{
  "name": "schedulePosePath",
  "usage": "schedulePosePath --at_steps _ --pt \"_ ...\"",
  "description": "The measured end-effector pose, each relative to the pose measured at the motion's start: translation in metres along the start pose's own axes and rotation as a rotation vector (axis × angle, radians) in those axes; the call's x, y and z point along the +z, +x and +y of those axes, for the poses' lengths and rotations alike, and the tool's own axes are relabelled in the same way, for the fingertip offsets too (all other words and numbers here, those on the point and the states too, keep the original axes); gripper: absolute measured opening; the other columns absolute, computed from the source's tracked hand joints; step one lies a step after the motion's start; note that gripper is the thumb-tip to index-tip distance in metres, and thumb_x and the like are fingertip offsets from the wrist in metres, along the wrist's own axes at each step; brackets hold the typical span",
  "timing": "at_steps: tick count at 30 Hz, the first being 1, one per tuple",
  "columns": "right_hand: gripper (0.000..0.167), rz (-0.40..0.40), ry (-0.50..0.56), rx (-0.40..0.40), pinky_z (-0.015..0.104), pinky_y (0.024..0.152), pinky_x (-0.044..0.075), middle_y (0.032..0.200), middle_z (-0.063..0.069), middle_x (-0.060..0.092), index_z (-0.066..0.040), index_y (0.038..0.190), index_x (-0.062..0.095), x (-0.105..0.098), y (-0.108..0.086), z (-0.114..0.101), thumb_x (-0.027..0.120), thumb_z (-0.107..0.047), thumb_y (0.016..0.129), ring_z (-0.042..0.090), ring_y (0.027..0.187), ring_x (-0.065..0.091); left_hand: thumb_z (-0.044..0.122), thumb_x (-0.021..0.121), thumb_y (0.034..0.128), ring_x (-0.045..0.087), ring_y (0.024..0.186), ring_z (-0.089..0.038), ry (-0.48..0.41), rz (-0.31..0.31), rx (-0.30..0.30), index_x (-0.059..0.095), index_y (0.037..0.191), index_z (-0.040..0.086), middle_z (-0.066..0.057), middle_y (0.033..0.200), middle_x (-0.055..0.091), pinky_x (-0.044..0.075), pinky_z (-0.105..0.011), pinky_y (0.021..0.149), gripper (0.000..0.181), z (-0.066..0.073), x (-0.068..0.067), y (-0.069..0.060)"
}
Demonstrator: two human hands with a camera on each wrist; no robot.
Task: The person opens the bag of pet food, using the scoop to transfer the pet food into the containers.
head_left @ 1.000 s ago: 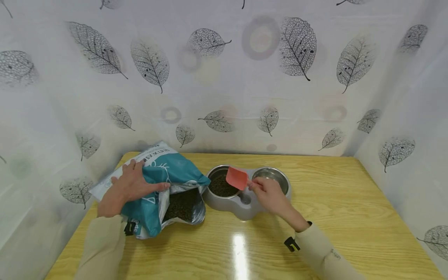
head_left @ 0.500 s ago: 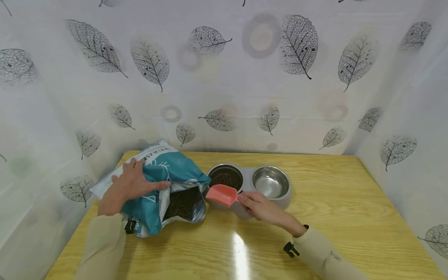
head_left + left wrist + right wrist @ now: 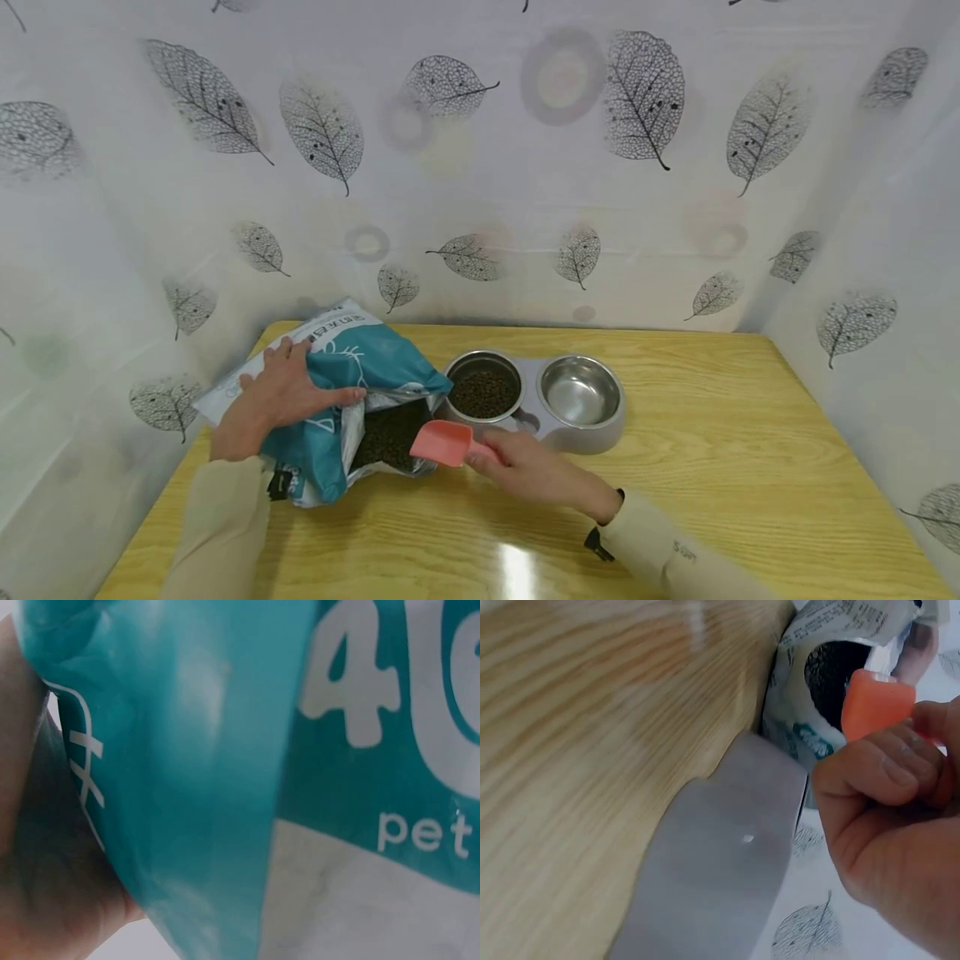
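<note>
A teal-and-white pet food bag (image 3: 390, 354) lies tilted at the left, its mouth facing right and brown kibble (image 3: 386, 437) showing inside. My left hand (image 3: 281, 400) holds the bag from above, fingers over its upper side and thumb along the lip of the mouth. A pink-red scoop (image 3: 444, 442) is in my right hand (image 3: 536, 471), pinched by its handle. The scoop's blade hovers at the right edge of the bag's mouth, and no kibble is visible in it. In the right wrist view, my curled fingers (image 3: 877, 769) hide most of the handle.
Behind the right hand stands a grey double pet bowl (image 3: 531, 371). Its left steel bowl contains kibble (image 3: 486, 393); the right steel bowl (image 3: 581, 392) shows bare metal. Everything stands on a wooden table (image 3: 720, 417), with a leaf-print curtain (image 3: 480, 183) behind and at both sides.
My right hand has brought the scoop from above the left bowl leftward and nearer to me, beside the bag's mouth. The left hand and the bag have stayed in place.
</note>
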State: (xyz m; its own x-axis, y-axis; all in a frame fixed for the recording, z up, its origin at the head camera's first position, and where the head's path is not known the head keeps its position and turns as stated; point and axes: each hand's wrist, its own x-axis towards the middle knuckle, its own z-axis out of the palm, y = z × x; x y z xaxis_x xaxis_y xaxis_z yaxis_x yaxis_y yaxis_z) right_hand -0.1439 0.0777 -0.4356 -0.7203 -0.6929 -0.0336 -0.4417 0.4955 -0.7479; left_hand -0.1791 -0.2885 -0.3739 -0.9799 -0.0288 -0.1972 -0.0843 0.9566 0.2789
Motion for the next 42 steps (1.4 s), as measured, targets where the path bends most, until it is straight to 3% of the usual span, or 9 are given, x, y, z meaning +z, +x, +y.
schedulePosePath --at_steps 7,11,16,20,28,34,42 --pt "0.032 0.001 -0.242 -0.068 0.018 0.057 0.039 0.067 -0.011 0.051 -0.016 0.085 0.06 0.013 0.012 -0.015 0.052 -0.037 0.108 0.0 0.059 0.046 0.086 0.063 0.0749 0.009 0.144 -0.068 -0.001 -0.001 0.002 0.017 0.158 -0.01 -0.043 0.16 0.011 0.016 -0.091 0.1 0.136 0.0 0.0 0.0" --pt "0.037 0.019 -0.343 -0.085 0.021 0.055 0.037 0.061 -0.01 0.045 -0.017 0.075 0.055 0.018 0.019 -0.024 0.051 -0.034 0.108 0.002 0.055 0.044 0.086 0.063 0.0747 0.009 0.144 -0.068 0.0 -0.004 0.001 0.017 0.158 -0.01 -0.043 0.16 0.012 0.016 -0.091 0.1 0.136 0.0 0.0 0.0" --pt "0.047 -0.001 -0.326 -0.033 0.022 0.047 0.03 0.054 -0.011 0.032 -0.02 0.062 0.042 0.018 0.029 -0.037 0.049 -0.029 0.107 0.004 0.047 0.035 0.086 0.064 0.0751 0.009 0.145 -0.067 -0.006 0.001 -0.002 0.017 0.158 -0.01 -0.042 0.16 0.012 0.016 -0.091 0.101 0.135 0.0 0.0 0.0" --pt "0.048 -0.01 -0.327 -0.002 0.025 0.045 0.032 0.054 -0.01 0.033 -0.021 0.06 0.039 0.022 0.036 -0.04 0.045 -0.028 0.107 0.006 0.047 0.036 0.086 0.064 0.0748 0.01 0.145 -0.067 -0.009 0.002 -0.002 0.018 0.158 -0.01 -0.042 0.16 0.012 0.016 -0.091 0.101 0.135 0.0 0.0 0.0" --pt "0.041 -0.011 -0.296 0.09 0.028 0.055 0.044 0.063 -0.005 0.052 -0.018 0.068 0.05 0.034 0.045 -0.039 0.049 -0.034 0.106 0.008 0.057 0.053 0.086 0.064 0.0746 0.01 0.145 -0.067 -0.001 -0.001 -0.003 0.018 0.158 -0.01 -0.042 0.16 0.013 0.017 -0.091 0.1 0.136 0.0 0.001 0.001" --pt "0.033 0.032 -0.32 0.084 0.027 0.05 0.039 0.066 -0.004 0.052 -0.016 0.081 0.057 0.046 0.047 -0.036 0.051 -0.036 0.107 0.008 0.056 0.049 0.086 0.064 0.0747 0.011 0.144 -0.067 0.005 0.002 -0.002 0.018 0.158 -0.01 -0.043 0.159 0.013 0.018 -0.091 0.099 0.136 0.0 -0.001 0.0" --pt "0.028 0.058 -0.254 0.064 0.025 0.05 0.039 0.069 -0.004 0.054 -0.015 0.088 0.059 0.05 0.044 -0.031 0.052 -0.035 0.107 0.006 0.059 0.049 0.087 0.063 0.0745 0.012 0.144 -0.067 0.008 0.001 -0.004 0.018 0.158 -0.01 -0.043 0.159 0.014 0.019 -0.091 0.099 0.136 0.0 -0.001 0.001"
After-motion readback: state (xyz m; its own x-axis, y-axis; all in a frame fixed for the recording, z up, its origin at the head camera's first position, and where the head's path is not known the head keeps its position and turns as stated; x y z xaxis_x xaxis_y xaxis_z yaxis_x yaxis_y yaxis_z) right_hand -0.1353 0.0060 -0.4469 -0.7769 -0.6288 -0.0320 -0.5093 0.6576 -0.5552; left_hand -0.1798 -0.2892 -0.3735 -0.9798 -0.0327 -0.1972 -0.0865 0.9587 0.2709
